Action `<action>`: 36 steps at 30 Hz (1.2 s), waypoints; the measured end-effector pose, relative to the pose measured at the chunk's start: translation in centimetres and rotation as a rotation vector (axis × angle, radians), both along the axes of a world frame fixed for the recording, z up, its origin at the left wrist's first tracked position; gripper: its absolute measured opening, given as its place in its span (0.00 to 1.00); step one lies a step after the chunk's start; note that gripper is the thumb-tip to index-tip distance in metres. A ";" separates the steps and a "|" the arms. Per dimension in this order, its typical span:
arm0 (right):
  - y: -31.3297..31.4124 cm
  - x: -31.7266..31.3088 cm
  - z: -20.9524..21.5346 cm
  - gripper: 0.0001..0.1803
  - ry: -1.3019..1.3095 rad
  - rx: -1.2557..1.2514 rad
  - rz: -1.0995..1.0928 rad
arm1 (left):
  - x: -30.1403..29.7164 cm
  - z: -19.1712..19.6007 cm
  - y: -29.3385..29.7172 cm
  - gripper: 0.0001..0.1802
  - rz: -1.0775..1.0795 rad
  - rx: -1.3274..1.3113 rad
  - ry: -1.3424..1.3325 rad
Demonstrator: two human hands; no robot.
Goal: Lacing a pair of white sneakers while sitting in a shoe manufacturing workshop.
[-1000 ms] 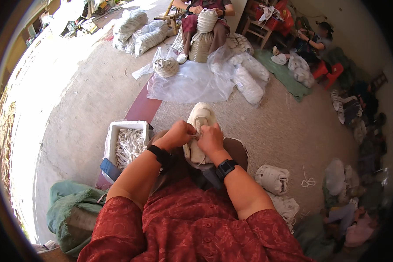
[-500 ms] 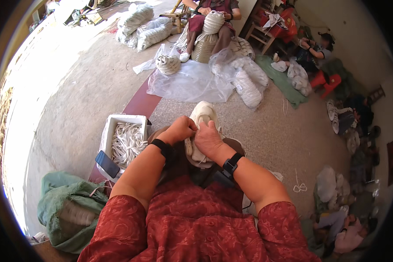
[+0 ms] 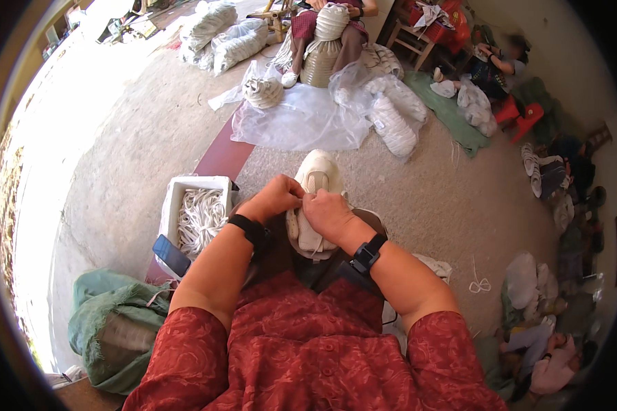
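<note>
My left hand (image 3: 275, 198) and right hand (image 3: 328, 214) have closed in at mid-frame, fingertips pinched shut on the cream-white fabric shoe (image 3: 315, 179), lacing likely underway

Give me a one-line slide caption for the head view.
Both hands, left hand and right hand, work at a white shoe on the lap, beside a box of white laces.

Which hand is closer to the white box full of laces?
The left hand. It sits on the white shoe, just right of the white box. The right hand is farther right, on the shoe's other side.
</note>
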State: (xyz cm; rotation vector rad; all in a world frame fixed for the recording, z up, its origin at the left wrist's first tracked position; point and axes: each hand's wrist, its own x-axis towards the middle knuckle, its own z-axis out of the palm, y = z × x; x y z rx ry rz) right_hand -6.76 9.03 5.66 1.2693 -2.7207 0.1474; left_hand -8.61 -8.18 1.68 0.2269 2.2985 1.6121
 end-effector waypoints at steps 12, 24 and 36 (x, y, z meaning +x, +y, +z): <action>-0.6 -0.1 -0.2 0.06 -0.118 0.131 0.164 | -0.5 0.7 -0.2 0.09 -0.019 0.100 -0.177; 5.3 4.7 12.2 0.10 -1.015 -0.976 0.205 | 4.8 2.7 2.4 0.09 0.152 -0.381 0.599; 6.0 5.3 9.1 0.04 -1.344 -1.693 -0.043 | 10.0 3.9 6.4 0.04 -0.209 -0.847 0.692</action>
